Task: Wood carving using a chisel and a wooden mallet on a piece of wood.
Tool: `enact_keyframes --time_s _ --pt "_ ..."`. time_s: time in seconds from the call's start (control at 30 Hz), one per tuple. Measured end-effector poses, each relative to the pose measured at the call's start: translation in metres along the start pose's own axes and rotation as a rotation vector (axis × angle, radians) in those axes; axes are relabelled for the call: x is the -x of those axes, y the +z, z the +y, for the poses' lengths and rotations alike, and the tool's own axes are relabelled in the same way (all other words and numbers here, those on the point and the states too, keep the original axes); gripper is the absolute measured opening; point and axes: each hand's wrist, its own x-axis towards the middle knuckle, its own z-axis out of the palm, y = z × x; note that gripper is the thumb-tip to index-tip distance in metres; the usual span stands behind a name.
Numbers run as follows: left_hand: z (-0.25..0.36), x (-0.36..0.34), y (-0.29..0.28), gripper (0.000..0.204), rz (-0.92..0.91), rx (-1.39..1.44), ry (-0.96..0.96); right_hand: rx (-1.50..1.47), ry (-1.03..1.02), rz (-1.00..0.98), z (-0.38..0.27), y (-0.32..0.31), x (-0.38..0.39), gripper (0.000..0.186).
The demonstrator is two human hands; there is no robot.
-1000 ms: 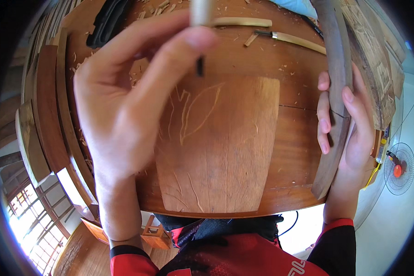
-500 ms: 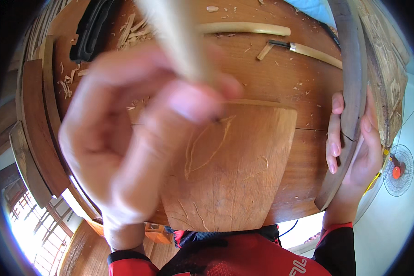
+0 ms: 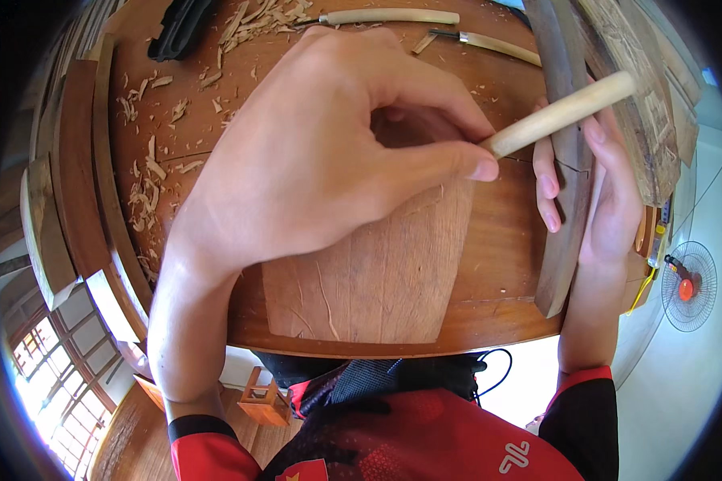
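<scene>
My left hand (image 3: pixel 329 152) pinches a pale wooden-handled tool (image 3: pixel 562 113) between thumb and fingers; the handle points up to the right and its working end is hidden. The hand is over a flat wooden board (image 3: pixel 365 297) with thin incised lines, lying at the table's front edge, and covers much of it. My right hand (image 3: pixel 602 200) has its fingers wrapped round a long, cracked grey-brown wooden bar (image 3: pixel 557 268) at the board's right.
Two carving tools (image 3: pixel 393 16) (image 3: pixel 497 46), wood shavings (image 3: pixel 144 200) and a black plastic object (image 3: pixel 172 32) lie on the table (image 3: pixel 501 313). Wood pieces (image 3: pixel 84 168) line the left side, more (image 3: pixel 650 144) the right. A fan (image 3: pixel 686 284) stands at the right.
My left hand has turned over toward the right, back uppermost, swinging the tool's handle from upright to a rightward slant over the bar. My right hand still holds the bar.
</scene>
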Motion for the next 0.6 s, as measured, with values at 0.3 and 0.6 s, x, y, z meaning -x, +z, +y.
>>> enact_keyframes --time_s 0.3,0.6 --pt "0.003 0.000 0.003 0.023 -0.022 -0.108 -0.094 0.042 -0.081 -0.003 -0.007 0.008 0.006 0.053" --pt "-0.007 -0.001 -0.002 0.022 -0.046 -0.112 0.163 0.045 -0.116 0.093 -0.016 0.013 0.021 0.051"
